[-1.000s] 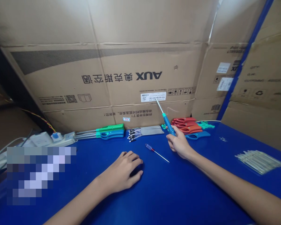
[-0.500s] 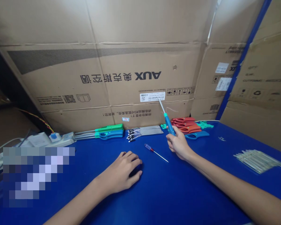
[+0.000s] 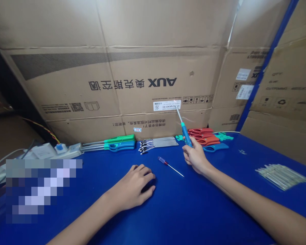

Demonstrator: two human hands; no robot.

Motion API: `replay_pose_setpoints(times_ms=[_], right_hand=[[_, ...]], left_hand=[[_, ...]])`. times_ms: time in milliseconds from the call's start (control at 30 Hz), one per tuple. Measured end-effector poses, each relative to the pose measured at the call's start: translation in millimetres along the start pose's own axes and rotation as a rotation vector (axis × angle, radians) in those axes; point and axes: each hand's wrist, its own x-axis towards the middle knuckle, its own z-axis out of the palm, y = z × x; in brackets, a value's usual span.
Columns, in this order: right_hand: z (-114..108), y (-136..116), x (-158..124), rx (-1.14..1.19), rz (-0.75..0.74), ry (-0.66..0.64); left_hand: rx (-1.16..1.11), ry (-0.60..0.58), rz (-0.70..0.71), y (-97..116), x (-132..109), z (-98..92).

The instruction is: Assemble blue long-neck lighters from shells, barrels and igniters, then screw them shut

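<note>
My right hand [image 3: 195, 157] is closed around the blue handle of a long-nozzle lighter [image 3: 185, 131], its metal tube pointing up and away toward the cardboard wall. My left hand [image 3: 134, 187] rests palm down on the blue table [image 3: 183, 211], fingers loosely curled, holding nothing. A small red-handled screwdriver [image 3: 169, 164] lies on the table between the two hands. Just behind my right hand sits a pile of red and blue lighter handles [image 3: 206, 139].
Green and blue lighters [image 3: 112, 143] lie at the back left, beside a bundle of metal tubes [image 3: 158, 143]. Clear tubes [image 3: 283, 174] lie at the right. A power strip [image 3: 58, 151] with cables sits far left. Cardboard boxes [image 3: 142, 81] wall the back.
The lighter in my right hand has tilted slightly to the right, its tip shifting rightward. My left hand has stayed still.
</note>
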Motion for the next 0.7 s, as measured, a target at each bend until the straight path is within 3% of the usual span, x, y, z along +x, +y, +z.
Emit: replay_pose_setpoints(times_ms=[200, 400, 700], right_hand=[[4.9, 3.5, -2.9, -0.015, 0.021, -0.042], [1.6, -0.1, -0.7, 0.019, -0.004, 0.018], [4.5, 1.1, -3.0, 0.016, 0.013, -0.008]], left_hand=[[-0.002, -0.002, 0.002, 0.5, -0.9, -0.5], [-0.001, -0.01, -0.005, 0.1, 0.0, -0.7], [0.002, -0.005, 0.005, 0.7, -0.7, -1.5]])
